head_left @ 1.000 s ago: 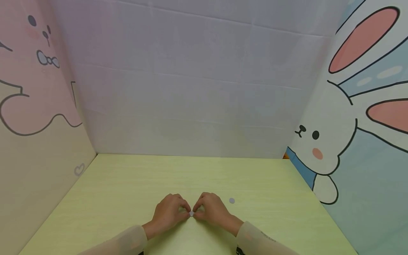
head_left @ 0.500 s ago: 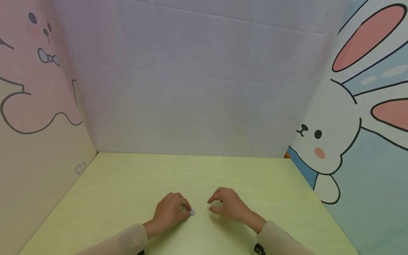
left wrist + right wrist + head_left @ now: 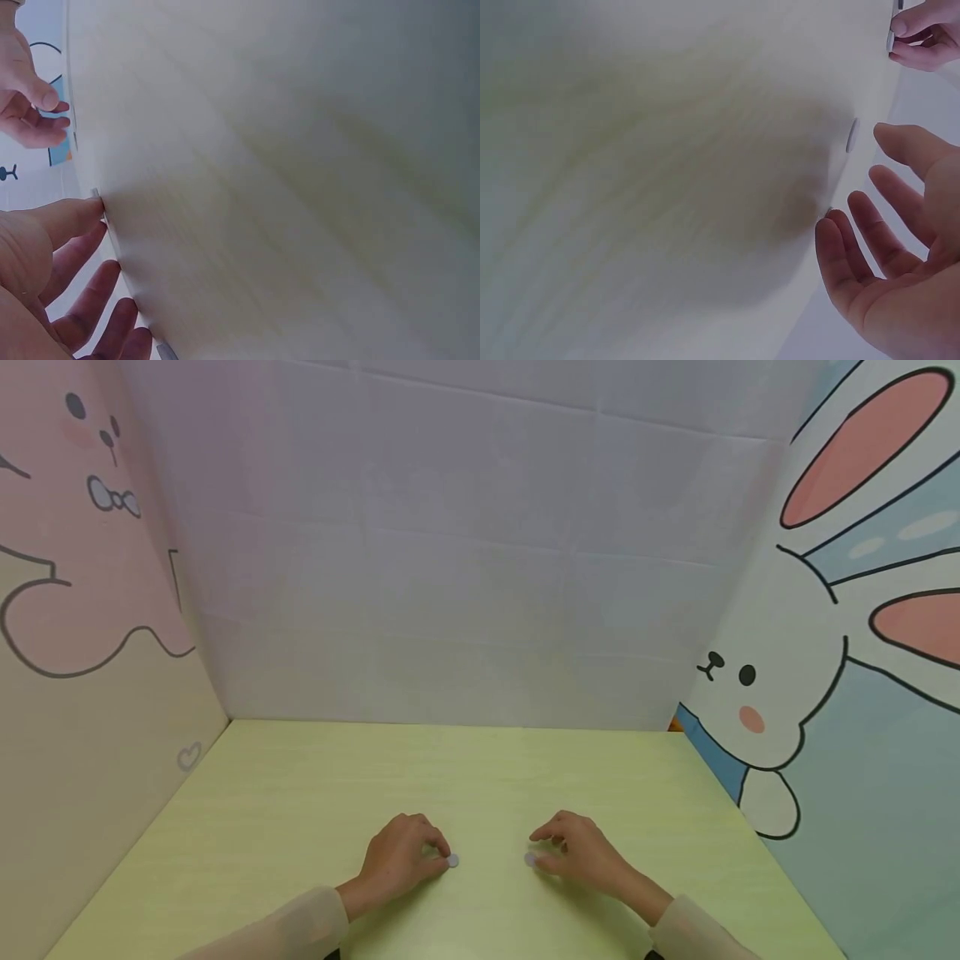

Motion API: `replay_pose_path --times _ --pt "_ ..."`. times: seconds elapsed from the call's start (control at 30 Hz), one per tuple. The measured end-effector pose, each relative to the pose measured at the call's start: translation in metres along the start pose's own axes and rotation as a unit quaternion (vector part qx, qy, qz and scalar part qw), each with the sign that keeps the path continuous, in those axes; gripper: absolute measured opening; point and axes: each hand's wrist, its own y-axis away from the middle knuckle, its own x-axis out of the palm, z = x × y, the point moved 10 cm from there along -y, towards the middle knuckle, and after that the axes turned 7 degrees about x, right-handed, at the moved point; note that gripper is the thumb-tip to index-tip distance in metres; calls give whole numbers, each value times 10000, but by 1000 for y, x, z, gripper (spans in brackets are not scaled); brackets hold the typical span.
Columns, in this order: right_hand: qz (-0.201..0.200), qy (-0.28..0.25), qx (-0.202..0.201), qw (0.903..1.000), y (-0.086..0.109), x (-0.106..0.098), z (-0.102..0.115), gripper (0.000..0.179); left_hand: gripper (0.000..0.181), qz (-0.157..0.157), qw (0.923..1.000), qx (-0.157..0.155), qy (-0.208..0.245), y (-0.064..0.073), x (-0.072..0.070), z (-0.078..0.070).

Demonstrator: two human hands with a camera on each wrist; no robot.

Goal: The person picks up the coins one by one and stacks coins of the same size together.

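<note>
Near the middle of the table my left hand [image 3: 399,858] pinches the edge of a small flat grey disc [image 3: 453,860] between thumb and index finger, low at the tabletop. Apart from it on the right, my right hand [image 3: 581,852] is held with loosely bent fingers and nothing between them. A second grey disc [image 3: 531,858] lies by its thumb tip; the right wrist view shows this disc [image 3: 853,135] slightly apart from the thumb. Another small disc [image 3: 827,212] shows partly behind the right fingertips.
One more grey disc [image 3: 166,351] lies past the left fingers in the left wrist view. The pale yellow-green table [image 3: 360,777] is enclosed by a whitish back sheet [image 3: 450,543] and side sheets, the right one with a rabbit drawing [image 3: 772,693].
My right hand has left the disc at my left fingers and moved right, its fingers spread. It uncovers one disc and hides another seen earlier. My left hand stays.
</note>
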Motion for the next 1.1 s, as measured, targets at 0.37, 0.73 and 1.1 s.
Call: replay_pose_path --times 0.37,0.73,1.1 --pt "-34 59 5 10000 5 4 -7 15 9 34 10000 -54 -54 0 1 1" --pt "-247 314 8 9992 2 7 -7 10 8 15 10000 -80 -47 0 2 3" --pt "-224 289 -33 9993 -2 10 3 7 7 17 10000 -43 -36 0 2 3"
